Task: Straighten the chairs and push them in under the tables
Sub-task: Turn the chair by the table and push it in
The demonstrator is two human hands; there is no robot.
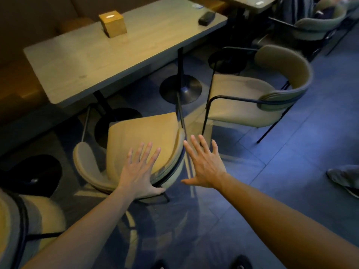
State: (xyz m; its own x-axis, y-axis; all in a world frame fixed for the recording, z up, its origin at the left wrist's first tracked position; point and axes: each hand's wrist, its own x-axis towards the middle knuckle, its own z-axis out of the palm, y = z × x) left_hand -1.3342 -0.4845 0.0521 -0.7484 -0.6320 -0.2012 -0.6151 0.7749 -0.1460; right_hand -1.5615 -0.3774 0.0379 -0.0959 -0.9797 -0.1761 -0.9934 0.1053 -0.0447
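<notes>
Chair (136, 144) sits skewed at the near edge of the counter (108, 55), partly pushed in. Left hand (139, 171) lies flat on its backrest, fingers (153, 158) spread, probably to push; right hand (204, 164) hovers just beside it, splayed, gripping nothing.

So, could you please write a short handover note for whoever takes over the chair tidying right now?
Left hand: open, fingers spread, palm at the backrest of the near chair.
Right hand: open, holding nothing, just right of that chair; contact cannot be told.
Near chair: turned at an angle to the table, seat mostly outside the table edge.
Second chair: to the right, standing clear of the table, not pushed in.
A third chair back shows at the lower left.
Done: nothing finished at this table.
Left: square up the near chair and push it in, then the second one.
</notes>
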